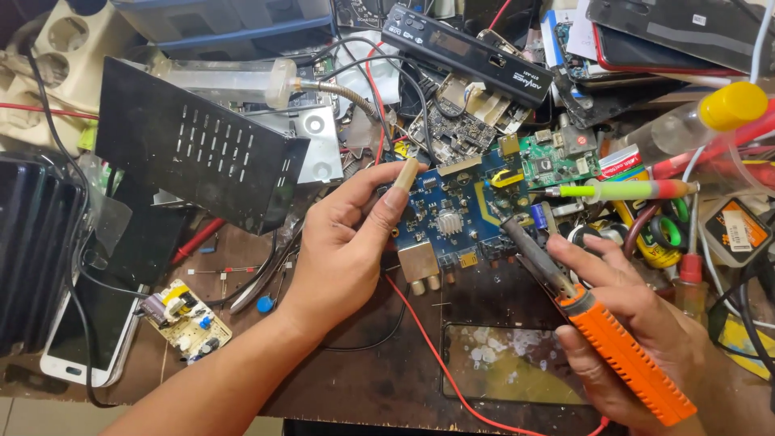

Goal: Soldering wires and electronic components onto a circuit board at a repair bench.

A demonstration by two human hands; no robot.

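Note:
My left hand (343,246) grips the left edge of a blue circuit board (460,211), thumb on top near a small beige part. The board carries a silver heat sink and a metal tuner box at its lower left corner. My right hand (630,323) holds a soldering iron (622,349) with an orange handle. Its dark metal tip (523,241) rests on the board's right side. A red wire (428,339) runs from under the board toward the bench's near edge.
A black perforated metal cover (194,145) lies to the left. A small white power board (184,319) and a phone (81,339) sit at the lower left. A cracked glass panel (508,363) lies below the board. Tools, bottles, pens and cables crowd the right and back.

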